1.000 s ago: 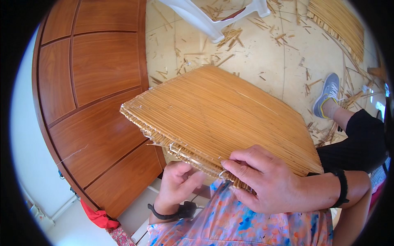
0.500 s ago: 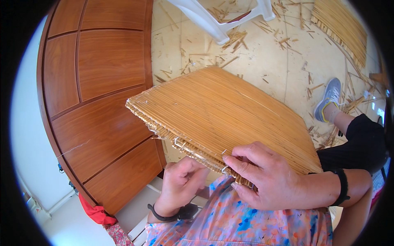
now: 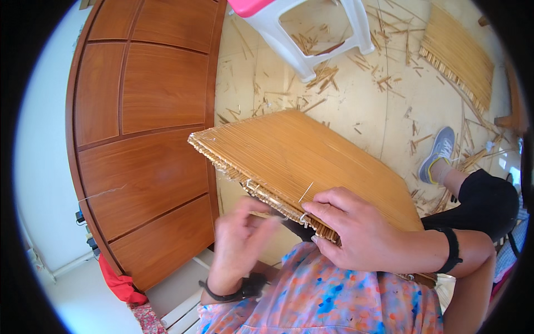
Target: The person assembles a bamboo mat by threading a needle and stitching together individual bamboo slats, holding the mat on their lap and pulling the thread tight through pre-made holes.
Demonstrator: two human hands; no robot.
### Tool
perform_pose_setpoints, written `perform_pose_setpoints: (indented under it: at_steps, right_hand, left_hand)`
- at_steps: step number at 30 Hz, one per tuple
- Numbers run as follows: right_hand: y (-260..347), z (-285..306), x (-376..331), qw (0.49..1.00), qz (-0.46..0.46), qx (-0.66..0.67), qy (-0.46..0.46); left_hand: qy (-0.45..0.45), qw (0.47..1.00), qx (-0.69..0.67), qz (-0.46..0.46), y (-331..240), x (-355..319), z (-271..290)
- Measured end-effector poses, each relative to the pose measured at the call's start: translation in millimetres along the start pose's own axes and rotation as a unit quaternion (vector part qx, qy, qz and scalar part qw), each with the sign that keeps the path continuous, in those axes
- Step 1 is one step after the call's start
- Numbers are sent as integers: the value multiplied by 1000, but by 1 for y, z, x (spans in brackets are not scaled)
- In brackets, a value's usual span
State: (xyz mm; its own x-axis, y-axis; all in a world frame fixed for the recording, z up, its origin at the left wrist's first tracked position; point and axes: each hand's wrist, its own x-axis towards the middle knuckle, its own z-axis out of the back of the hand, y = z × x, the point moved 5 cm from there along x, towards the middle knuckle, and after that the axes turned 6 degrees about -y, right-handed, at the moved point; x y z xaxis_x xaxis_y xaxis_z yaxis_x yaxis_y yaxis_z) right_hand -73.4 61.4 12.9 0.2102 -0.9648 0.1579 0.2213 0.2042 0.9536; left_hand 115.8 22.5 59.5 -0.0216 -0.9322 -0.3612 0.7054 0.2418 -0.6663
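A stiff golden panel of stalks [image 3: 311,150] stitched side by side lies tilted before me, its layered edge facing my body. My right hand [image 3: 361,222] pinches this edge, thumb below and fingers on top. Beside its fingertips a thin needle [image 3: 305,192] sticks up from the panel's surface. White thread [image 3: 304,220] loops round the edge there. My left hand [image 3: 239,239] is just below the edge, left of the right hand. Motion smears its fingers, so whether they hold anything is unclear.
A brown wooden panelled door or cabinet [image 3: 161,89] stands at left. A white stool with pink top [image 3: 311,39] is ahead. Cut stalk bits [image 3: 328,75] litter the tiled floor, where another stalk panel [image 3: 459,58] lies. At right is a leg with a grey shoe [image 3: 438,156].
The needle now stands further out of the panel. My left hand has shifted slightly and blurred. The view has moved, showing more of the stool.
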Motion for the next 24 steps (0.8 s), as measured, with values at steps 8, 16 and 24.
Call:
perform_pose_setpoints:
  at_steps: [8, 16, 24]
  right_hand:
    - [-3, -1, 0, 996, -68, -39, 49]
    - [9, 24, -15, 994, -70, -74, 41]
    - [156, 74, -65, 983, 106, -135, 60]
  left_hand:
    - [-68, 808, 402, -425, -55, 36, 20]
    - [-3, 755, 323, -570, -60, 45, 15]
    - [-237, 613, 370, -657, -132, -96, 94]
